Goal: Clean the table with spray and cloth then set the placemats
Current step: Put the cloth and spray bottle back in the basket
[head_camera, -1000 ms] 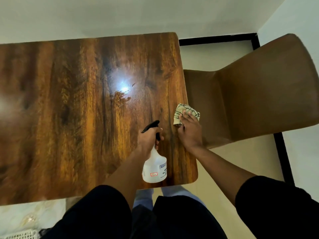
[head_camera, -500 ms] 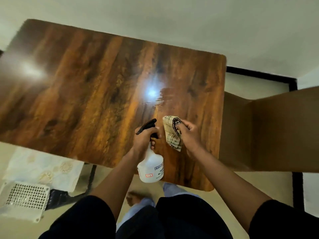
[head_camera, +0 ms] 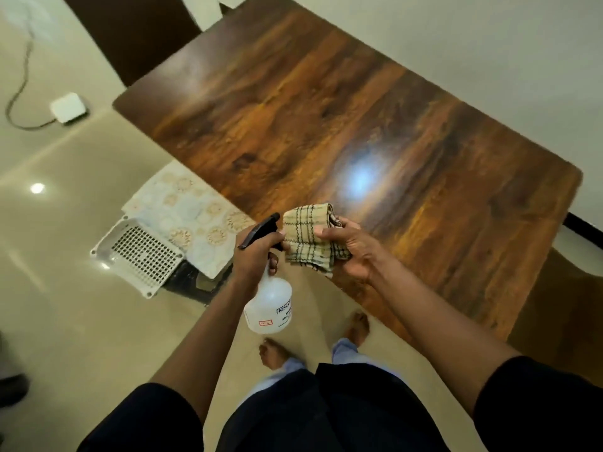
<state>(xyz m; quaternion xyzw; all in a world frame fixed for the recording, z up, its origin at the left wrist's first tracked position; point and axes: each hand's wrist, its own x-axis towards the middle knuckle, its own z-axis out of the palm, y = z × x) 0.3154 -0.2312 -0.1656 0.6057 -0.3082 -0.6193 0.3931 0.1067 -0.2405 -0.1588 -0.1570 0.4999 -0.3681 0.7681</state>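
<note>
The left hand (head_camera: 253,256) grips the neck of the translucent white plastic spray bottle (head_camera: 269,303) below its black trigger; the right hand (head_camera: 350,247) pinches the soft, limp beige checked cloth (head_camera: 308,238) (light, best bunched) over the near edge of the glossy brown wooden table (head_camera: 326,109). Patterned pale placemats (head_camera: 192,220) lie on the floor, left.

Counted are 1 table (head_camera: 326,119), 1 spray bottle (head_camera: 269,305), 1 cloth (head_camera: 306,238), 2 hands, 2 bare feet and 1 perforated white tray (head_camera: 140,256).

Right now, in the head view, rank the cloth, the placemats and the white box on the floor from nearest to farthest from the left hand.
1. Cloth: beside the left hand, on its right.
2. Placemats: on the floor, left.
3. White box: far left, up the floor.
</note>
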